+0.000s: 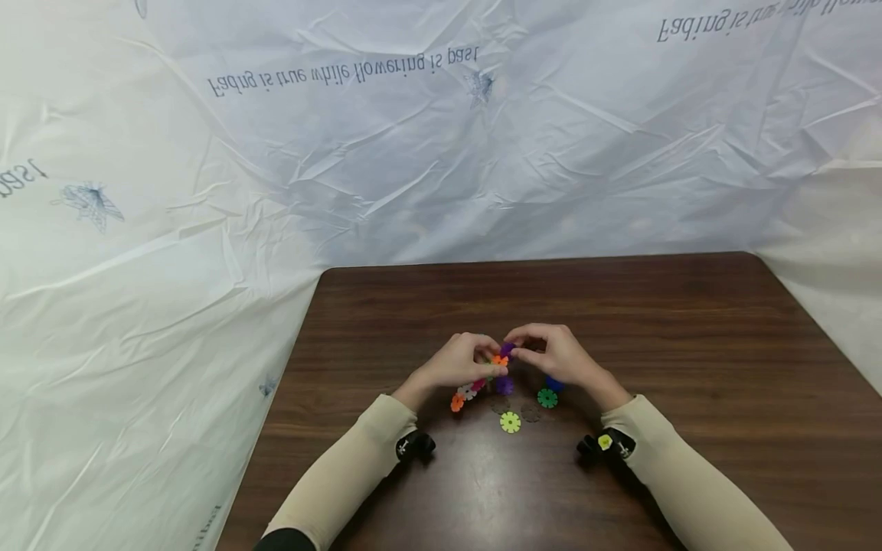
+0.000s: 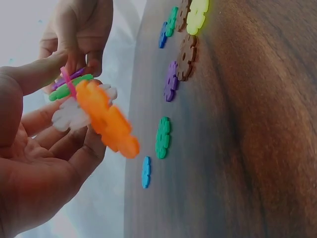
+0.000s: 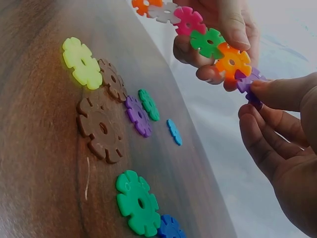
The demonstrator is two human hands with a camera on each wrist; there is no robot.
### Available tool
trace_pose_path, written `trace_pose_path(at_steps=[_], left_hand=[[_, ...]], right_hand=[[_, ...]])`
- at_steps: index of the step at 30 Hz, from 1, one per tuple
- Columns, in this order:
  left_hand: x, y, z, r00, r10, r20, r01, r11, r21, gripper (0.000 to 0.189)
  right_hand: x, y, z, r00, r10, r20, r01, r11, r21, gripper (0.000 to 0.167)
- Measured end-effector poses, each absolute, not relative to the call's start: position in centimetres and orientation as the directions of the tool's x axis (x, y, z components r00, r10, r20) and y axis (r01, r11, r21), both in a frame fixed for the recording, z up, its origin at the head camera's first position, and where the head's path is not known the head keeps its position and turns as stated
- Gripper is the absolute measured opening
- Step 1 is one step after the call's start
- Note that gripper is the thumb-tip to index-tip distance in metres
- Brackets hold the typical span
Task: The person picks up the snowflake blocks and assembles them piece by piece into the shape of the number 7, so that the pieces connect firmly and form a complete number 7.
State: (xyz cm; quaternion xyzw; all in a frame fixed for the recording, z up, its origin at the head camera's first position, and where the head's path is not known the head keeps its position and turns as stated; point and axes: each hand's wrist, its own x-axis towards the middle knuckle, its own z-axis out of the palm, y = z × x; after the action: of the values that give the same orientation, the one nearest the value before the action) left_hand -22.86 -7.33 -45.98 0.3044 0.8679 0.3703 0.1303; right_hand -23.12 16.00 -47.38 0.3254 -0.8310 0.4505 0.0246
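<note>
A chain of slotted plastic snowflake discs is held up between both hands. In the right wrist view it runs from an orange disc (image 3: 147,6) through white (image 3: 165,12), pink (image 3: 189,21) and green (image 3: 207,43) to a second orange disc (image 3: 233,62), ending in a purple disc (image 3: 247,82). My left hand (image 1: 458,360) grips the chain around the green and second orange discs. With thumb and fingertips, my right hand (image 1: 558,353) pinches the purple disc, which overlaps the second orange one. The chain's free orange end (image 2: 106,119) points toward the left wrist camera.
Loose discs lie on the dark wooden table (image 1: 689,344) below the hands: yellow (image 1: 510,422), green (image 1: 547,398), blue (image 3: 171,228), two brown, one of them large (image 3: 101,129), purple (image 3: 137,116), another green (image 3: 148,105) and light blue (image 3: 174,132). White printed sheeting (image 1: 413,153) hangs behind.
</note>
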Motion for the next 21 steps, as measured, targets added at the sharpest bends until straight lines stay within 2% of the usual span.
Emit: trace_pose_path(at_steps=[7, 15, 21], left_hand=[[-23.0, -7.7, -46.2, -0.828, 0.560, -0.030, 0.353, 0.562, 0.748, 0.037], [-23.2, -8.3, -46.5, -0.841, 0.540, -0.020, 0.313, 0.517, 0.797, 0.043], [-23.4, -8.7, -46.8, -0.851, 0.525, -0.021, 0.286, 0.497, 0.819, 0.044]], right_hand=[[-23.0, 16.0, -47.7, -0.801, -0.500, 0.329, -0.558, 0.424, -0.713, 0.024], [-22.9, 15.5, -48.6, -0.751, -0.564, 0.344, -0.624, 0.434, -0.650, 0.026], [-22.7, 15.0, -49.0, -0.721, -0.630, 0.290, -0.648, 0.465, -0.603, 0.028]])
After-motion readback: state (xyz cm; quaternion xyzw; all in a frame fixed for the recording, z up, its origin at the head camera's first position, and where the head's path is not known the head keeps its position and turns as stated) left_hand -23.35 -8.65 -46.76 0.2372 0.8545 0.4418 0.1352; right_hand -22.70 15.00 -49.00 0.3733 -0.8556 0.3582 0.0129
